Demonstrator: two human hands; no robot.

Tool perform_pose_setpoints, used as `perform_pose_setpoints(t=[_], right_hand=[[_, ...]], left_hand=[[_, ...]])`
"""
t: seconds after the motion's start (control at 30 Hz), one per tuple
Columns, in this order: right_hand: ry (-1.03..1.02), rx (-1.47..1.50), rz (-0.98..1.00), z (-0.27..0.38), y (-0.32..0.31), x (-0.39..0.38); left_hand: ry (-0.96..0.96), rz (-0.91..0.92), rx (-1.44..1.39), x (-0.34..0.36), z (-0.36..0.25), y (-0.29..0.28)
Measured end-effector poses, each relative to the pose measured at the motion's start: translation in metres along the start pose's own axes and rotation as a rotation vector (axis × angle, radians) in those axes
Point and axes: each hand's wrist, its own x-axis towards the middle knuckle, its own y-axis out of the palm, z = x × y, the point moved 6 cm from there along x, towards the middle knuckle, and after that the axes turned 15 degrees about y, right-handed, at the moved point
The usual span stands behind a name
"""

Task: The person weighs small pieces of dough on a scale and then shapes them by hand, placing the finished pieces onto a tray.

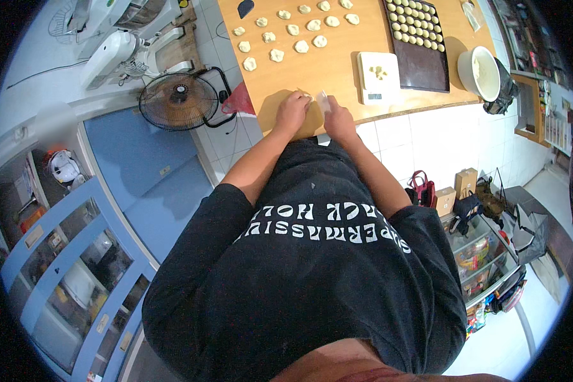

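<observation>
At the near edge of the wooden table, my left hand is closed, fingers curled down to the tabletop. Something small and pale shows at its fingertips, too hidden to name. Just to the right, my right hand grips a flat white scraper-like piece, standing on edge between the hands. Rows of small flattened dough pieces lie farther back. A white kitchen scale to the right bears several small yellowish bits.
A dark baking tray holds rows of round dough balls at the back right. Beside it, a white bowl sits at the table's right edge. A black fan stands left of the table, near a white stand mixer.
</observation>
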Motion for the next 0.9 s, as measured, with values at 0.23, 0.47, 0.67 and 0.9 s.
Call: perform_pose_setpoints(t=[0.23, 0.47, 0.67, 0.9], right_hand=[[0.025, -0.117, 0.020, 0.006, 0.016, 0.012], [-0.048, -0.088, 0.010, 0.010, 0.022, 0.015], [-0.072, -0.116, 0.003, 0.011, 0.025, 0.026], [-0.004, -0.141, 0.047, -0.009, 0.021, 0.003]], left_hand=[[0.085, -0.071, 0.024, 0.000, -0.006, -0.008], [0.046, -0.010, 0.088, -0.002, 0.003, 0.001], [0.057, 0.019, 0.138, 0.000, 0.001, -0.002], [-0.114, 0.062, 0.088, -0.009, 0.001, -0.009]])
